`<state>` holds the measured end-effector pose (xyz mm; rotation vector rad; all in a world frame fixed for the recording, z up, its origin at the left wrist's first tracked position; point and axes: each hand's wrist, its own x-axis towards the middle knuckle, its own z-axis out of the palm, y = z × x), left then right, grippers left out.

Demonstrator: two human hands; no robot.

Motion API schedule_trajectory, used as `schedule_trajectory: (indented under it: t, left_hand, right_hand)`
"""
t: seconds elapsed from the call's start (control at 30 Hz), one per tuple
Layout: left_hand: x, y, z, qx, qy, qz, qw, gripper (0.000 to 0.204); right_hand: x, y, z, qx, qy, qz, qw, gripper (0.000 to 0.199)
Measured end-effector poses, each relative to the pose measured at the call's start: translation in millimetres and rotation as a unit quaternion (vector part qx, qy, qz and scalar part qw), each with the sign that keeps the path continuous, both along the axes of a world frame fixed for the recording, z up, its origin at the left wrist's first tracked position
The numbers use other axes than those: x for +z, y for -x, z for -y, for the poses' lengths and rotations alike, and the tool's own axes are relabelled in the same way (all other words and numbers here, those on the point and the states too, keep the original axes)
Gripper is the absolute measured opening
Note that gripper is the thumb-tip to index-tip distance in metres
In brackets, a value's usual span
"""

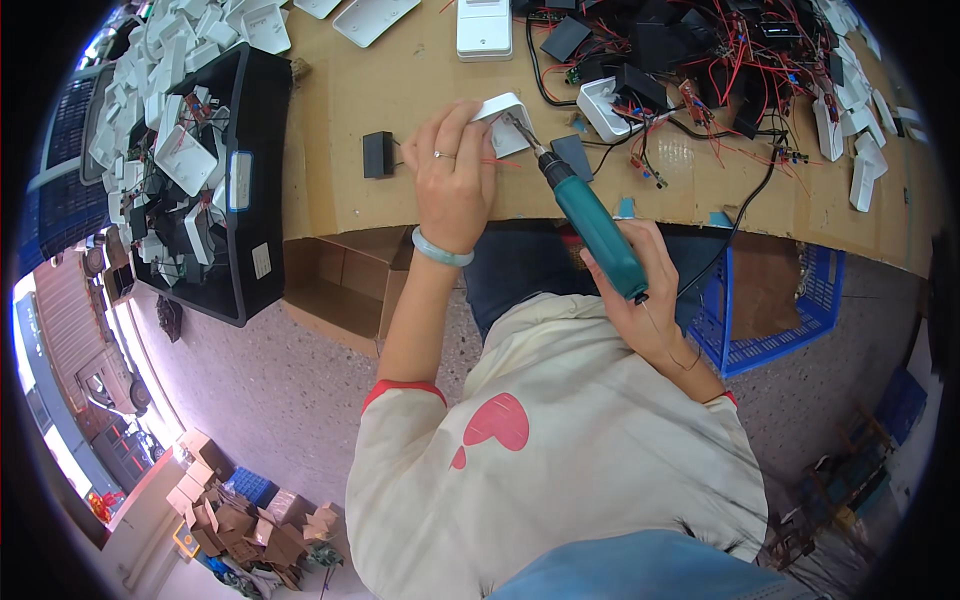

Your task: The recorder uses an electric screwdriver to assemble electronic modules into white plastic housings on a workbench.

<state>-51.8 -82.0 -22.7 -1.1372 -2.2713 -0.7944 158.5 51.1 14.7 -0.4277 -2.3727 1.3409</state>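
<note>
A white plastic housing [510, 137] is held in my left hand [455, 170], its fingers closed around the near-left side above the cardboard-covered table. My right hand [640, 285] grips a green electric screwdriver [597, 222], whose tip reaches into the housing's open side. The tip's exact contact point is too small to tell. A thin red wire shows beside my left fingers. Left of that hand lies a small black box [378, 155]. Just right of the screwdriver's front end is a dark grey flat piece [572, 157].
A black crate [240, 200] full of white housings stands at the left. Black boxes, circuit boards and red wires pile up at the far right [700, 60]. A white device [485, 30] lies at the back. Below the table are a cardboard box [335, 290] and a blue basket [775, 355].
</note>
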Motion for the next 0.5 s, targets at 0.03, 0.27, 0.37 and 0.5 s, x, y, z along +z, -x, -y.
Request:
schedule_trajectory:
  t: [0.03, 0.27, 0.37, 0.5]
  left_hand:
    - [0.0, -0.2, 0.0, 0.0, 0.0, 0.0, 1.0, 0.013]
    - [-2.0, -1.0, 2.0, -0.01, 0.001, 0.021, 1.0, 0.016]
    - [-0.6, -0.3, 3.0, -0.011, 0.007, 0.024, 1.0, 0.016]
    - [4.2, -2.0, 4.2, -0.005, 0.002, 0.011, 1.0, 0.018]
  right_hand:
    - [0.0, -0.2, -0.1, -0.001, 0.006, -0.004, 1.0, 0.031]
    - [8.2, -16.0, -4.2, 0.004, 0.023, -0.02, 1.0, 0.033]
    - [14.9, -22.8, -5.3, 0.007, 0.029, -0.03, 0.999, 0.033]
    - [18.8, -27.4, -4.6, -0.018, 0.046, -0.015, 0.999, 0.034]
